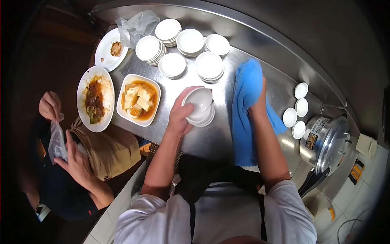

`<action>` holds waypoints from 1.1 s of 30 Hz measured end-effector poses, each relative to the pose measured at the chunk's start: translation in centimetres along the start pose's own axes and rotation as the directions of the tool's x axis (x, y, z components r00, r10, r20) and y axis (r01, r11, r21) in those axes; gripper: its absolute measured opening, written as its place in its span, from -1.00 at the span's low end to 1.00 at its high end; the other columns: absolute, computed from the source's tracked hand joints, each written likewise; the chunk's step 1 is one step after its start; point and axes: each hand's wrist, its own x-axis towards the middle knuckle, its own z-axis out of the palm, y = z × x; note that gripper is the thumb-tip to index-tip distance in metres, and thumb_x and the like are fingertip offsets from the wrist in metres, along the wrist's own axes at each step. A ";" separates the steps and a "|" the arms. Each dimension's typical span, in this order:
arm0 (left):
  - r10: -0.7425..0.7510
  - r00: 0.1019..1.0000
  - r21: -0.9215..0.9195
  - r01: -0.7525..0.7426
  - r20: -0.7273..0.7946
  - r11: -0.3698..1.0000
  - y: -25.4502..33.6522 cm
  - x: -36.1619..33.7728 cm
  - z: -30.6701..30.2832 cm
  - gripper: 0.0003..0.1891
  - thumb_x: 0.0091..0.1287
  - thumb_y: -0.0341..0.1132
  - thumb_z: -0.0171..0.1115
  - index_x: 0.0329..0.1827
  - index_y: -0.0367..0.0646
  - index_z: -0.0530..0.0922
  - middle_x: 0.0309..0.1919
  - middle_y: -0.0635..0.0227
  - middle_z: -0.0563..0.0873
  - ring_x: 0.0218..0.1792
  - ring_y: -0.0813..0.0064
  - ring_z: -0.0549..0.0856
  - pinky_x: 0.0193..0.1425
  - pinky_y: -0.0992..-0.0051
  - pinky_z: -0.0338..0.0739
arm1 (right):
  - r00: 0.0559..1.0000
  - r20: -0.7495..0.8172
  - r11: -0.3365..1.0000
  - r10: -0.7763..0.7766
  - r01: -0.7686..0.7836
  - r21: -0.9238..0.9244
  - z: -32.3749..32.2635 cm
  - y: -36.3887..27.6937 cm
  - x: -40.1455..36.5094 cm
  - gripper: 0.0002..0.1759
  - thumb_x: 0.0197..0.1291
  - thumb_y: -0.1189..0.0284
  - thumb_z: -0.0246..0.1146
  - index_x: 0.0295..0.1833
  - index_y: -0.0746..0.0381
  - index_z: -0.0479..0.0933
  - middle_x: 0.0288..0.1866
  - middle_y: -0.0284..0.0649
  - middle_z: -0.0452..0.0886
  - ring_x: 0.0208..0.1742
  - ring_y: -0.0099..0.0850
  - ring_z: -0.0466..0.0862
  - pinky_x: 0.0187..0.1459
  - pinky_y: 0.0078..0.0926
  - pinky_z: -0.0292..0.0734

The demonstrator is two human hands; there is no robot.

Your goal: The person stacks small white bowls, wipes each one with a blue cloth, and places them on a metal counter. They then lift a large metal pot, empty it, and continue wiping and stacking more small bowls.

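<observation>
My left hand (pixel 180 116) is wrapped round a few small white dishes (pixel 199 101), tilted, over the steel counter (pixel 162 134). A blue cloth (pixel 245 101) hangs in folds from my right hand (pixel 258 99), whose fingers are mostly hidden by the fabric. Beyond my hands stand several stacks of white dishes (pixel 209 66). Four small white dishes (pixel 301 107) lie separately at the right.
At the left are a tofu bowl (pixel 155 118), an oval plate of food (pixel 107 118), another plate (pixel 101 55) and a plastic bag (pixel 140 26). A co-worker (pixel 44 183) holds a clear bag. A pressure cooker (pixel 329 142) stands right.
</observation>
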 end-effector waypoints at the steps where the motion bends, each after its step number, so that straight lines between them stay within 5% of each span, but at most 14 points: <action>1: 0.063 0.998 0.071 -0.063 0.013 0.995 0.3 0.5 -0.2 -0.23 0.13 -0.02 0.42 0.31 -0.30 0.36 0.24 -0.07 0.52 0.15 0.16 0.63 0.19 0.26 0.59 | 1.000 0.002 0.999 -0.007 0.006 0.038 0.6 -1.1 0.8 -0.66 0.33 0.48 0.16 0.17 0.33 0.51 -0.11 -0.27 0.66 -0.08 -0.51 0.62 -0.01 -0.53 0.54; 8: 0.260 0.961 0.253 -0.277 0.099 0.927 0.7 2.7 -1.8 -0.20 0.04 0.13 0.50 0.25 -0.20 0.49 0.52 -0.06 0.11 0.16 0.15 0.64 0.24 0.21 0.54 | 0.998 0.055 0.978 -0.016 0.027 -0.207 4.8 -3.0 3.0 -0.81 0.35 0.46 0.12 -0.09 0.32 0.58 -0.26 -0.29 0.64 -0.23 -0.55 0.60 -0.13 -0.53 0.54; 10: 0.249 0.961 0.230 -0.271 0.119 0.935 0.4 3.2 -2.2 -0.19 0.03 0.14 0.50 0.26 -0.20 0.49 0.53 -0.07 0.09 0.16 0.16 0.65 0.24 0.22 0.53 | 0.966 0.021 0.965 0.257 -0.257 0.042 6.2 -1.8 3.9 -0.84 0.26 0.52 0.16 -0.09 0.36 0.51 -0.30 -0.15 0.64 -0.26 -0.36 0.63 -0.19 -0.38 0.53; 13: 0.224 0.966 0.252 -0.250 0.129 0.935 0.1 3.2 -2.7 -0.19 0.01 0.16 0.49 0.25 -0.21 0.52 0.54 -0.13 0.07 0.31 0.20 0.50 0.30 0.27 0.44 | 0.959 -0.009 0.894 0.282 -0.266 -0.360 6.9 -2.9 4.2 -0.83 0.17 0.63 0.13 -0.11 0.40 0.45 -0.31 0.07 0.61 -0.26 -0.01 0.64 -0.23 -0.14 0.51; 15: 0.218 0.967 0.234 -0.243 0.129 0.941 0.2 3.3 -2.6 -0.22 -0.03 0.09 0.50 0.21 -0.22 0.57 0.53 -0.19 0.06 0.45 0.22 0.34 0.35 0.34 0.34 | 0.979 0.071 0.779 0.191 -0.107 -0.618 7.1 -5.9 4.0 -0.82 0.15 0.66 0.09 -0.10 0.41 0.44 -0.30 0.12 0.61 -0.24 0.05 0.63 -0.21 -0.08 0.49; 33: 0.256 0.957 0.307 -0.286 0.135 0.908 -0.2 3.5 -2.3 -0.23 0.05 0.15 0.41 0.21 -0.27 0.55 0.53 -0.25 0.03 0.54 0.21 0.16 0.40 0.34 0.25 | 0.998 0.025 0.932 0.059 -0.046 -0.361 7.0 -4.0 2.7 -0.78 0.16 0.67 0.04 -0.06 0.41 0.46 -0.20 0.14 0.61 -0.16 0.09 0.62 -0.13 -0.08 0.49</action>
